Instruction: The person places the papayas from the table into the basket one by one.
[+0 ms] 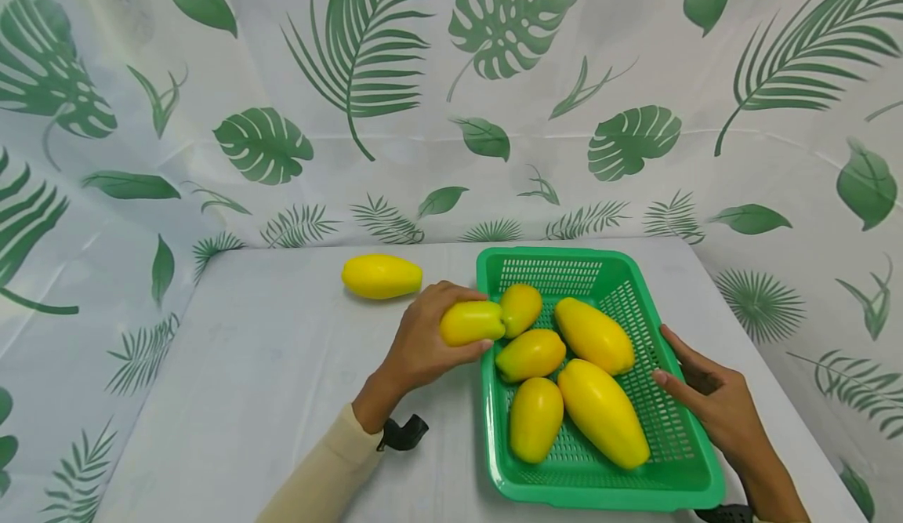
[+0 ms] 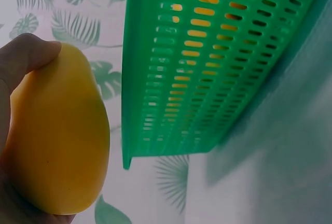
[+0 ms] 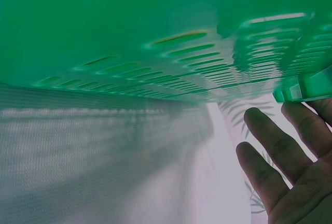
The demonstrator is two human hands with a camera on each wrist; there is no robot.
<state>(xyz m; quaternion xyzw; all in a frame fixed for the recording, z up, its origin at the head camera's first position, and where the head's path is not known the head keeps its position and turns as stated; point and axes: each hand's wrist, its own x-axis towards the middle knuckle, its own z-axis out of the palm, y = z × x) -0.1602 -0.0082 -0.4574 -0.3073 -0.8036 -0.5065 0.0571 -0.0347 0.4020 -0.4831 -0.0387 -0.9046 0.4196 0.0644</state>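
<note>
My left hand (image 1: 430, 335) grips a yellow mango (image 1: 471, 323) just over the left rim of a green basket (image 1: 488, 429). In the left wrist view, the thumb and fingers wrap the same mango (image 2: 62, 136), apart from the basket's slotted side (image 2: 155, 79). At the basket's right side, my right hand (image 1: 719, 397) holds the rim, thumb over the edge. The right wrist view shows the outer fingers (image 3: 277, 146) stretched loosely below the rim. Inside the basket lie several yellow fruits, including a large elongated one (image 1: 603, 413) and a smaller mango (image 1: 531, 354).
Another yellow fruit (image 1: 382, 276) lies on the white-covered table (image 1: 282, 350), left of the basket near the back. Behind the table hangs a white sheet (image 1: 409, 194) with green leaf prints.
</note>
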